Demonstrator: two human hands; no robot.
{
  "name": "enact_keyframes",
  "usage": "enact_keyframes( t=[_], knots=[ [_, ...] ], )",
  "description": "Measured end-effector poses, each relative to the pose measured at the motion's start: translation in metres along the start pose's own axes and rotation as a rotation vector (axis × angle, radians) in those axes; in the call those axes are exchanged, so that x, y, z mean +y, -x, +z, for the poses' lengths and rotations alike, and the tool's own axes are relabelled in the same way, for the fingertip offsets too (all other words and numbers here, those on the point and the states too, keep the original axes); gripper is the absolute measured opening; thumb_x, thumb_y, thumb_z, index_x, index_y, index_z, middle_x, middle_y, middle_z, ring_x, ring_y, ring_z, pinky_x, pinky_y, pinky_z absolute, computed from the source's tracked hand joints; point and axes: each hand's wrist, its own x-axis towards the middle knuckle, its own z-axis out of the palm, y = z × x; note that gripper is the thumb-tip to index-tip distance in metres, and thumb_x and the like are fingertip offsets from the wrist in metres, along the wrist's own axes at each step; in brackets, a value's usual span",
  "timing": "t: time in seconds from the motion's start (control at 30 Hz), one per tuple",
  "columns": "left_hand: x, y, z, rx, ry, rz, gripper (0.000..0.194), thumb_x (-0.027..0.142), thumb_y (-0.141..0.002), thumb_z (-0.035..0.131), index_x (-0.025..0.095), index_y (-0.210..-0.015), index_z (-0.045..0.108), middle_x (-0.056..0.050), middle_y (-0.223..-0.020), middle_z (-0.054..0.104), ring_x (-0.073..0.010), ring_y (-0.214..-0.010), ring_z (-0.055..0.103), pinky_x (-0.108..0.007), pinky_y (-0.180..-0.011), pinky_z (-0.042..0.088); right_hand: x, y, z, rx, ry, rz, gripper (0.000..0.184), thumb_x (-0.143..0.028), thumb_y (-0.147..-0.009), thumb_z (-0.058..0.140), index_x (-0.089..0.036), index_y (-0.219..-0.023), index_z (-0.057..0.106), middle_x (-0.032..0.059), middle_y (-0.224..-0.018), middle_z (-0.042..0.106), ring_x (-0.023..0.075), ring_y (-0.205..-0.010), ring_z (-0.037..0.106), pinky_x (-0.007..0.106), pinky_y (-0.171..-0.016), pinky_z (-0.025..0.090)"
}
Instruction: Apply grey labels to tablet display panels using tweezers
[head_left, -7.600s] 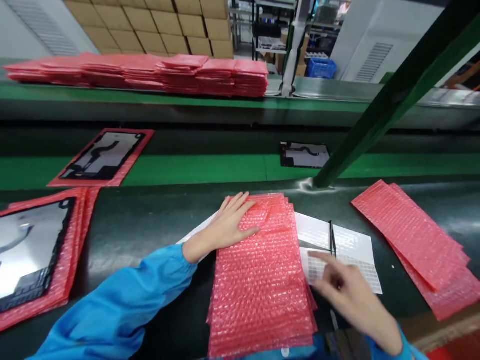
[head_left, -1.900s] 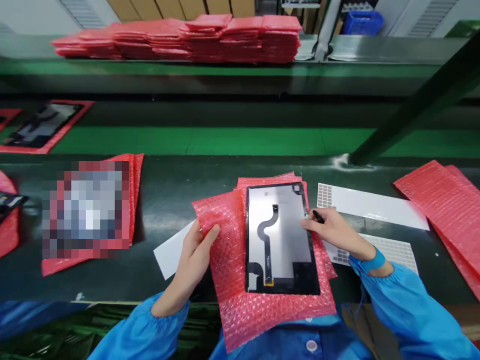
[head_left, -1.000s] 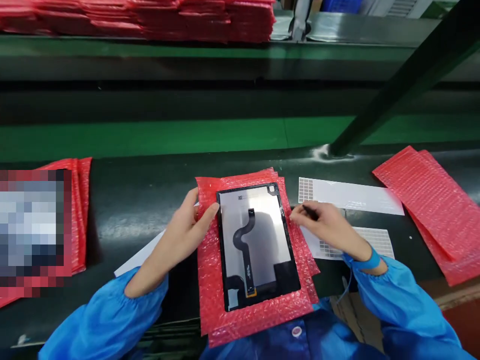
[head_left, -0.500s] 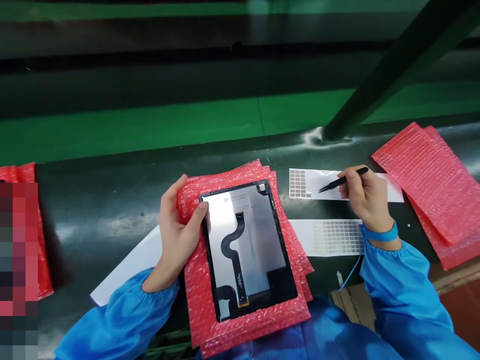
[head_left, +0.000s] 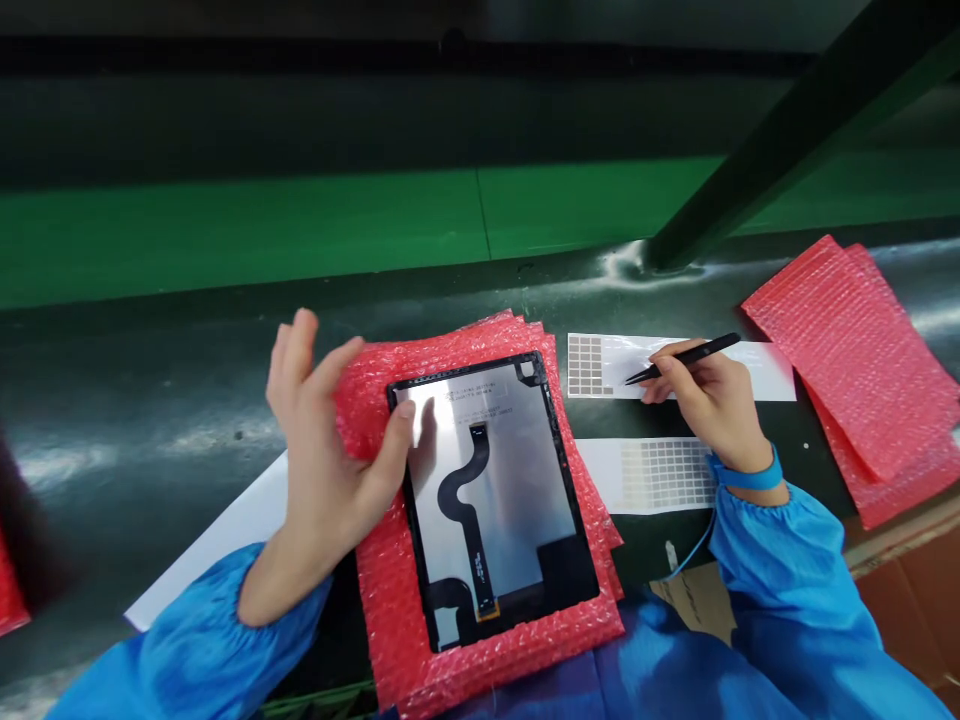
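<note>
A tablet screen panel lies with its silver back up and a wavy black flex cable running down it. Under it is a stack of red bubble-wrap bags. My left hand is open with fingers spread, its thumb over the panel's upper left edge; whether the thumb touches is unclear. My right hand is closed round black tweezers, whose tips point at a white label sheet with small grey squares. A second label sheet lies nearer me, partly behind the right wrist.
More red bubble-wrap bags lie at the right, overlapping the upper sheet's end. A green post slants up behind the label sheets. White paper lies under my left forearm. A blue wrist strap with a cord circles my right wrist.
My left hand has loosened from the bag and panel edge, its fingers lifting and spreading leftward. The tweezers have shifted slightly left over the upper label sheet. The view has tilted down a little.
</note>
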Motion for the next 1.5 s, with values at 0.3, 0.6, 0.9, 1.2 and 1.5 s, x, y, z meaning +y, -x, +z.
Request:
enact_keyframes(
  t=[0.3, 0.6, 0.9, 1.2, 1.5],
  knots=[
    [0.053, -0.032, 0.044, -0.348, -0.383, 0.515, 0.065, 0.054, -0.104, 0.057, 0.003, -0.145, 0.059, -0.025, -0.163, 0.046, -0.0409, -0.154, 0.041, -0.057, -0.128, 0.028, -0.007, -0.004, 0.022, -0.099, -0.151, 0.057, 0.040, -0.061, -0.098, 0.067, -0.021, -0.095, 0.067, 0.0014, -0.065, 0.073, 0.0178, -0.058, 0.073, 0.030, -0.060, 0.062],
    [0.047, -0.035, 0.064, -0.407, -0.483, 0.513, 0.078, 0.068, -0.102, 0.050, 0.001, -0.139, 0.065, -0.027, -0.155, 0.055, -0.0432, -0.153, 0.042, -0.061, -0.128, 0.023, -0.023, -0.003, 0.025, -0.121, -0.078, 0.050, 0.044, -0.066, -0.096, 0.066, -0.022, -0.091, 0.066, 0.0007, -0.062, 0.071, 0.0169, -0.053, 0.070, 0.029, -0.053, 0.060],
    [0.050, -0.034, 0.063, -0.405, -0.481, 0.507, 0.077, 0.067, -0.101, 0.052, 0.002, -0.140, 0.065, -0.026, -0.153, 0.057, -0.0429, -0.151, 0.044, -0.061, -0.128, 0.023, -0.021, 0.000, 0.021, -0.155, -0.036, 0.032, 0.039, -0.060, -0.099, 0.066, -0.022, -0.093, 0.069, 0.0018, -0.065, 0.073, 0.0179, -0.058, 0.072, 0.031, -0.061, 0.061],
    [0.050, -0.035, 0.063, -0.381, -0.566, 0.541, 0.076, 0.071, -0.099, 0.052, 0.008, -0.137, 0.068, -0.022, -0.151, 0.061, -0.0402, -0.150, 0.046, -0.057, -0.128, 0.024, -0.020, -0.003, 0.024, -0.143, -0.133, 0.090, 0.046, -0.067, -0.094, 0.069, -0.022, -0.092, 0.069, 0.0036, -0.067, 0.075, 0.0181, -0.057, 0.072, 0.030, -0.056, 0.060],
    [0.059, -0.027, 0.055, -0.276, -0.554, 0.620, 0.074, 0.064, -0.104, 0.049, -0.001, -0.134, 0.066, -0.029, -0.154, 0.054, -0.0432, -0.147, 0.047, -0.056, -0.123, 0.032, -0.046, -0.007, 0.018, -0.049, -0.256, 0.072, 0.047, -0.071, -0.090, 0.071, -0.024, -0.087, 0.062, 0.0004, -0.062, 0.073, 0.0190, -0.049, 0.071, 0.032, -0.051, 0.058]
  ],
)
